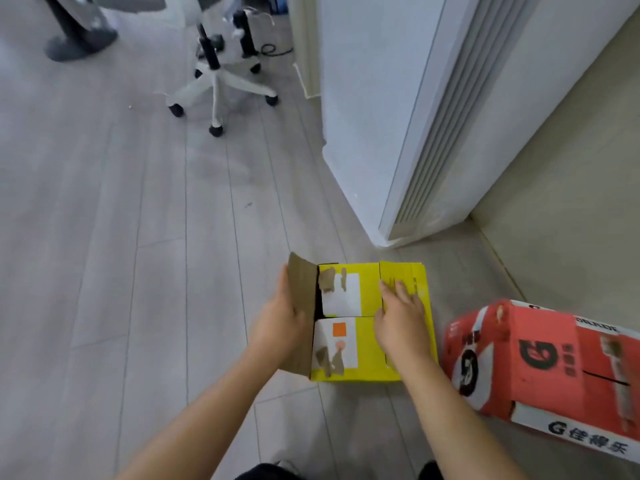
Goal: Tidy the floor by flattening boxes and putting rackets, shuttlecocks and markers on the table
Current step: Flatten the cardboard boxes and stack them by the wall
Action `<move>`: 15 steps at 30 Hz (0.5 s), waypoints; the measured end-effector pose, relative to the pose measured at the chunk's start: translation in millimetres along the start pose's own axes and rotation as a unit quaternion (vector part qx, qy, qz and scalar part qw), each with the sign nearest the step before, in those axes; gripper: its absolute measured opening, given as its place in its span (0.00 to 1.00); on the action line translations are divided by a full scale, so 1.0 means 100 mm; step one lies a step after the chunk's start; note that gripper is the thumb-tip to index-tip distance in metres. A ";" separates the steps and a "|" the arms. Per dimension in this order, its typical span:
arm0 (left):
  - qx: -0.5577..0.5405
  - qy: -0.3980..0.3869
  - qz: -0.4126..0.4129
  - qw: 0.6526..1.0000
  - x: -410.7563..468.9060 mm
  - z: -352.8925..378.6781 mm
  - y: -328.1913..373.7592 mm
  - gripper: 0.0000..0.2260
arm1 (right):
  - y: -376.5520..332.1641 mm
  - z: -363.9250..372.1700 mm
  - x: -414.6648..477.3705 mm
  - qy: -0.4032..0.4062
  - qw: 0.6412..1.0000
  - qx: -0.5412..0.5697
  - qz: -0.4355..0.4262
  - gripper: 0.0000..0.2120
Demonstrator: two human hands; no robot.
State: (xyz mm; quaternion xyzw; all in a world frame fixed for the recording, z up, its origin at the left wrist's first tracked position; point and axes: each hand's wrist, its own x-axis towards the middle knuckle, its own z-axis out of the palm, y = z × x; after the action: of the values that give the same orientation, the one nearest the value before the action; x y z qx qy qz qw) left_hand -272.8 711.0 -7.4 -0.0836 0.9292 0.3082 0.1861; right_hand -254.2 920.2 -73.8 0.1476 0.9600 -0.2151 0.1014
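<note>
left hand (289, 315): closed on the brown flap (302, 313) at the left end of the yellow box (360, 355); fingers wrapped behind the flap, thumb side toward the camera.
right hand (398, 315): open, palm down, fingers spread flat on the box top at its right part; nothing gripped.
yellow box: on the floor (138, 271), directly under and between both hands, top face mostly level, torn white labels seen on it.
box long axis: judged roughly left-right across the view, from one hand to the other; left end open, flap raised near upright.
key relation: flap is at the left hand, outboard of the box; the body is pinned by the right hand. The next move is judged to turn on the flap being swung or pulled by the left hand while the right presses down.
nearer hand: left hand for the flap; right hand for the far-right top panel, already touched.
step judged: flattening of the yellow box in hand, not yet flat.
red box (540, 362): to the right of the right hand, near but apart from the yellow box, tilted, not flattened; right hand is the nearer one.
white unit (398, 133): beyond the right hand, just past the box's far edge.
chair (221, 81): far beyond the left hand, well apart.
rackets, shuttlecocks, markers, table: none seen.
</note>
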 end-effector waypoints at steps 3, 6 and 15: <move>-0.001 0.034 0.020 0.999 -0.03 0.16 -0.33 0.38 | 0.19 0.11 -0.14 0.043 0.999 -0.014 -0.026 0.28; -0.114 0.056 0.046 0.991 -0.04 0.25 -0.52 0.34 | 0.31 0.28 -0.26 0.067 0.994 -0.055 -0.065 0.27; -0.191 0.135 0.011 0.972 -0.39 -0.17 -0.61 0.27 | 0.15 0.39 -0.64 0.021 0.987 -0.027 -0.155 0.26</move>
State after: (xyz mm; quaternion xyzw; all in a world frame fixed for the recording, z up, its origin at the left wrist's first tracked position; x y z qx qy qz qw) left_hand -225.7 654.0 -12.1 -0.1484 0.8706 0.4677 0.0359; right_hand -184.5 900.4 -97.9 -0.0009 0.9788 -0.1987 0.0504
